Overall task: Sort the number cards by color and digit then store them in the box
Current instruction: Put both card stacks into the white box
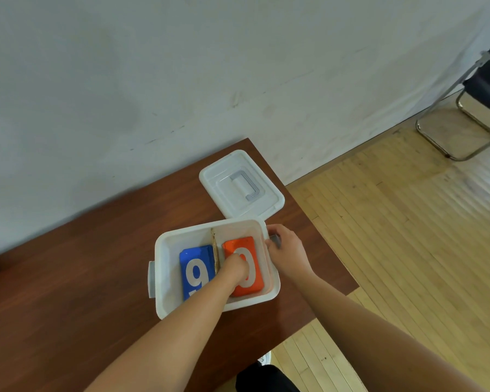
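Curling down onto the orange card [239,242], my left grip [236,265] is reaching into the right compartment of the box [164,250], knuckles up and fingers bent against the white 0 printed there. I cannot tell from this head view whether those fingers are pinching the card or only pressing on it. The orange card is lying flat on the floor of that compartment, with my forearm crossing the near rim above it.

My right grip [285,246] is holding the box from outside, fingers wrapping over the right rim right at the gray latch [276,239], thumb on the rim's inner side.

A brown cardboard divider [215,250] is standing upright down the middle of the box, splitting it in two. In the left compartment a blue card [195,251] is lying flat and showing a white 9, partly covered by my left forearm. A second gray latch [151,278] is sticking out from the box's left wall.

The box is sitting on the dark brown desk [96,264], close to its right edge. Just beyond it, toward the far right corner of the desk, the white lid [224,171] is lying flat with its gray handle [245,185] folded down, apart from the box.

Past the desk's right edge the wooden floor [393,222] is showing, and a metal-framed chair [481,89] is standing by the white wall [153,66].
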`<state>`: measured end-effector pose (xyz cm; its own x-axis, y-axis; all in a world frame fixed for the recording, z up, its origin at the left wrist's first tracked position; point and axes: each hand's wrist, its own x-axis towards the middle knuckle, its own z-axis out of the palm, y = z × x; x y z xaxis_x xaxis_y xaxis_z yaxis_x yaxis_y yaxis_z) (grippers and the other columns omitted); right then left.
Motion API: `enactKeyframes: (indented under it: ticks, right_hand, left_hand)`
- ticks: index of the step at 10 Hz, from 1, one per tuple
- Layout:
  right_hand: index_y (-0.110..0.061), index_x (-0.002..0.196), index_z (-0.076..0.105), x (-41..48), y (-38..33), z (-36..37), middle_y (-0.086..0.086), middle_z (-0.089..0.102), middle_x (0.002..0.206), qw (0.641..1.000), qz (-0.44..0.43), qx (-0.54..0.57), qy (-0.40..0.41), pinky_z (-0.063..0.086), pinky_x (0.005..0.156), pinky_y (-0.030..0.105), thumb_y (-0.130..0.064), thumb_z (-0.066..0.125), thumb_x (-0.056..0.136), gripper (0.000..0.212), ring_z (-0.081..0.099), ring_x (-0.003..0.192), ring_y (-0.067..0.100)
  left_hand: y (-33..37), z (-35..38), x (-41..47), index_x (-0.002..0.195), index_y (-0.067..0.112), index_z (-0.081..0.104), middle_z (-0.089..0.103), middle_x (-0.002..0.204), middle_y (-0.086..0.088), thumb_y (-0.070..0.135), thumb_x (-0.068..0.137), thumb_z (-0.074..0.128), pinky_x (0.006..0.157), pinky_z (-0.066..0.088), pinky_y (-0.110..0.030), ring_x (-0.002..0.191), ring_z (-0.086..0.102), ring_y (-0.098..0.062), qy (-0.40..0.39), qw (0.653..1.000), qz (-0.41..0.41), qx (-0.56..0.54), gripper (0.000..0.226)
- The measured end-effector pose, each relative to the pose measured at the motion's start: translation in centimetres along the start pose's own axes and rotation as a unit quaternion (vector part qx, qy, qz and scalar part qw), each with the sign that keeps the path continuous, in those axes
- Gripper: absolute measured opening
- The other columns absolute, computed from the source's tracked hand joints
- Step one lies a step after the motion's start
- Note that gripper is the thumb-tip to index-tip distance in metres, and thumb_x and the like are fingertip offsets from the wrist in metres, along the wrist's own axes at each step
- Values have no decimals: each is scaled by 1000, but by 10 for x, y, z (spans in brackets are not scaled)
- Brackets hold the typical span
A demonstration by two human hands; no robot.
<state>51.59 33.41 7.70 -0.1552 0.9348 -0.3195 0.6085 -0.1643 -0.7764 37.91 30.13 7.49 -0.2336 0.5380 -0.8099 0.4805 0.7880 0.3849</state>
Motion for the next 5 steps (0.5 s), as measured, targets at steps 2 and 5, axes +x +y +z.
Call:
enactKeyframes:
  ticks: [2, 5]
  right_hand:
    - [-18, 128, 57, 22, -26, -13, -6, 59, 122, 999, 8, -2, 31, 50, 92, 24, -29, 55, 96, 34, 57, 107, 8]
    - [-18, 136, 46, 101, -38, -15, 2, 47, 139, 998, 40, -34, 44, 50, 91, 31, -37, 54, 96, 45, 52, 109, 13]
  left_hand:
    - [22, -83, -29, 103, 16, 63, 70, 107, -9, 18, 100, 53, 84, 59, -32, 99, 69, -23, -49, 988, 100, -105, 10]
    - [73, -151, 39, 125, 3, 54, 63, 105, -12, 24, 98, 55, 87, 56, -36, 92, 62, -21, 47, 958, 92, -268, 34]
